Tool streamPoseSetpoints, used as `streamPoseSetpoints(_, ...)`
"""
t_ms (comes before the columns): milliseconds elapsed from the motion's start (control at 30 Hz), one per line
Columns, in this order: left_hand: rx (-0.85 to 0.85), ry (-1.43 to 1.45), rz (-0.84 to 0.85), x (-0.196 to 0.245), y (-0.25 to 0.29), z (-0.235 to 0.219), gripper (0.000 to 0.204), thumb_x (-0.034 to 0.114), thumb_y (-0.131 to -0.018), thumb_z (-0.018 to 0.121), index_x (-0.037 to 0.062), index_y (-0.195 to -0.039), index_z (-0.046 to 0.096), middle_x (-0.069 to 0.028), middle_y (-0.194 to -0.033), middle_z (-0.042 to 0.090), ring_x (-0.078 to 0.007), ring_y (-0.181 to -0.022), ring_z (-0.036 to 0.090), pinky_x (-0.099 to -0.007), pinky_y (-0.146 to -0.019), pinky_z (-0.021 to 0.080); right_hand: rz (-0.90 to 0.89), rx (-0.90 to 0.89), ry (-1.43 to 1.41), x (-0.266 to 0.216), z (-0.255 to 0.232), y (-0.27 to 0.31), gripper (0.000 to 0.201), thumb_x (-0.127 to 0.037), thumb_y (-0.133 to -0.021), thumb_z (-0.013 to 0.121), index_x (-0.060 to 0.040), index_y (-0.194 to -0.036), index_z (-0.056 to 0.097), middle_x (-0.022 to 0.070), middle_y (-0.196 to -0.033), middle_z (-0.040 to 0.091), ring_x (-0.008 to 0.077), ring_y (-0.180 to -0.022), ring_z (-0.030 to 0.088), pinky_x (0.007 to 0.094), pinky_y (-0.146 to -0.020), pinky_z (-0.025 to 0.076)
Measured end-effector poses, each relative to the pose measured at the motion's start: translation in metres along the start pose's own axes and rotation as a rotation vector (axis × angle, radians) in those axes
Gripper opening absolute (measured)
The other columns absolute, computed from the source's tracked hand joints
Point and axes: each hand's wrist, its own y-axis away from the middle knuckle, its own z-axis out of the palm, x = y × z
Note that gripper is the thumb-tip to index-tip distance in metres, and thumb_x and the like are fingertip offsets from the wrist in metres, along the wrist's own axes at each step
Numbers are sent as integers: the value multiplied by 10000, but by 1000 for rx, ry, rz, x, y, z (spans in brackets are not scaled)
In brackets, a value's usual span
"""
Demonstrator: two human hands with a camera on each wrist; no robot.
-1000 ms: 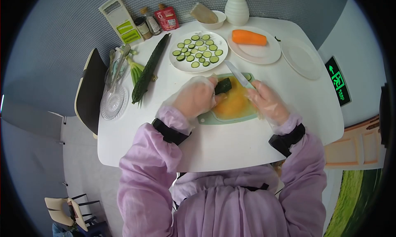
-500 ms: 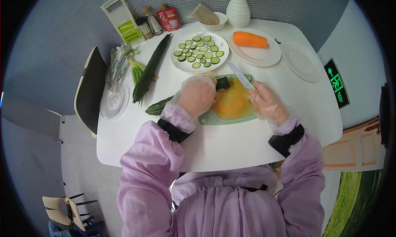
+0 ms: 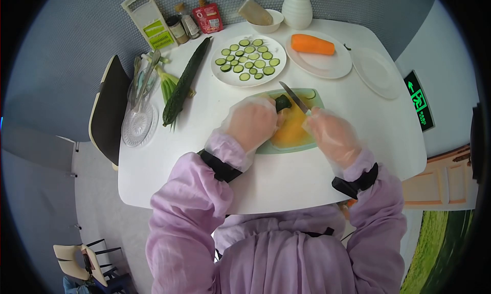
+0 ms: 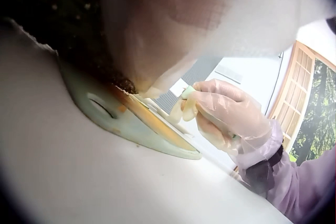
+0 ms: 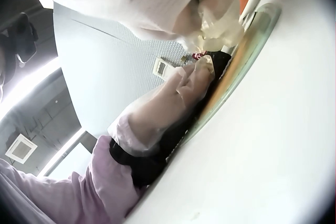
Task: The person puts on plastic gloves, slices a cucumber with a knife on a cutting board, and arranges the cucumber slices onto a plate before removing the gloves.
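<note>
Both hands wear clear plastic gloves. My left hand (image 3: 253,122) grips a dark green cucumber (image 3: 283,103) over the light green chopping board (image 3: 289,150), its end sticking out past the fingers. In the left wrist view the cucumber (image 4: 58,19) is a dark shape at the upper left. My right hand (image 3: 335,135) holds a knife (image 3: 293,96) by its handle, the blade pointing up and left beside the cucumber's end. A cucumber slice (image 3: 311,93) lies at the board's far right corner. My left hand hides much of the cucumber.
Beyond the board stand a plate (image 3: 219,76) of cucumber slices, a carrot (image 3: 312,44) on a plate and a bare white plate (image 3: 377,74). A long cucumber (image 3: 186,84) and green stalks (image 3: 168,86) lie left, near a glass dish (image 3: 137,128). Bottles, pouch and grater line the back.
My right hand has moved slightly left with the knife, whose blade is now closer to the cucumber and looks darker. The cucumber's rear part, visible left of my left hand half a second ago, is hidden.
</note>
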Motion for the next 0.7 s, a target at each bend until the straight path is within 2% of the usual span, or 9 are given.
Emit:
streamPoseSetpoints(100,-15,29,-52,-1,1,5,265,238,-837,571,7,-720,513,-144,-601,522,-331,-580,540,-421,-525,436,28,-47,24,1,5,-1,200,-208,-910,477,-15,-870,513,194,-774,585,400,-745,559,456,-642,440)
streamPoseSetpoints(233,-66,-1,-100,0,1,6,251,228,-835,574,-1,-760,506,-147,-601,519,-333,-588,547,-423,-526,443,2,-53,79,1,10,1,191,-196,-912,467,-23,-842,508,185,-750,579,392,-733,562,458,-634,437)
streamPoseSetpoints(467,-49,77,-92,-2,2,4,235,209,-840,571,-6,-779,503,-144,-604,524,-334,-599,551,-425,-540,454,19,-49,77,1,13,2,193,-193,-918,450,-32,-827,508,178,-724,580,383,-718,565,453,-622,438)
streamPoseSetpoints(700,-125,199,-158,-1,0,-3,226,207,-856,563,3,-773,511,-136,-613,553,-324,-612,573,-411,-558,464,-9,-22,82,0,13,2,175,-188,-897,480,-28,-831,508,183,-711,578,390,-706,566,461,-613,435)
